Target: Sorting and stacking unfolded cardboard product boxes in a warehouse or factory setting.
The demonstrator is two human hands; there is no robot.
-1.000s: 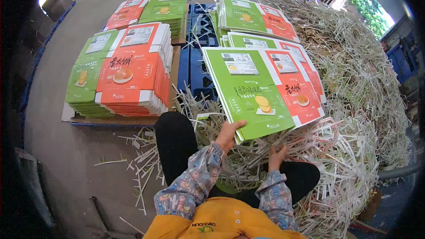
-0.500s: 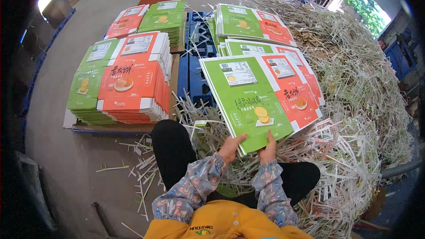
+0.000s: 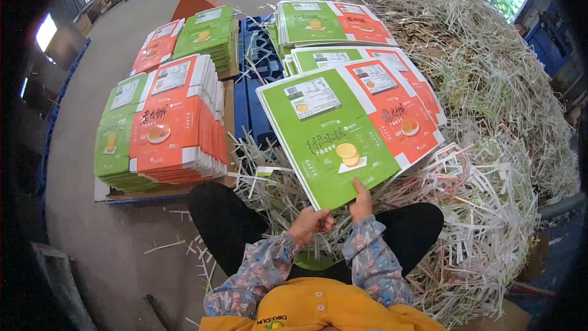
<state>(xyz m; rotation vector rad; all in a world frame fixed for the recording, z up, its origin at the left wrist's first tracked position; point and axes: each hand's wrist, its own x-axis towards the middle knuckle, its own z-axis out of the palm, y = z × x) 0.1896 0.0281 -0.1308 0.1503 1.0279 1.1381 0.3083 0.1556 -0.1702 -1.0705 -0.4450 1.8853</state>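
Note:
A printed cardboard sheet (image 3: 331,124), green on its left part and orange-red on its right, slants over my lap on top of other sheets. My right hand (image 3: 361,201) grips its near edge, thumb on the green face and fingers hidden underneath. At the sheet's near left corner is my left hand (image 3: 311,225), its fingers curled closed. Whether anything is pinched in them is hidden. Beyond lie more stacked sheets (image 3: 340,23) of the same print.
To the left, stacks of folded green carton blanks (image 3: 120,132) and orange-red carton blanks (image 3: 164,129) stand on a blue pallet (image 3: 257,107). Shredded paper strips (image 3: 471,220) heap up on the right and around my legs. An orange wedge-shaped object (image 3: 197,2) stands behind the pallet.
My left hand has slid down off the sheet's face to its near corner, and its thumb no longer lies on top. The sheet has turned slightly; the whole view has shifted a little.

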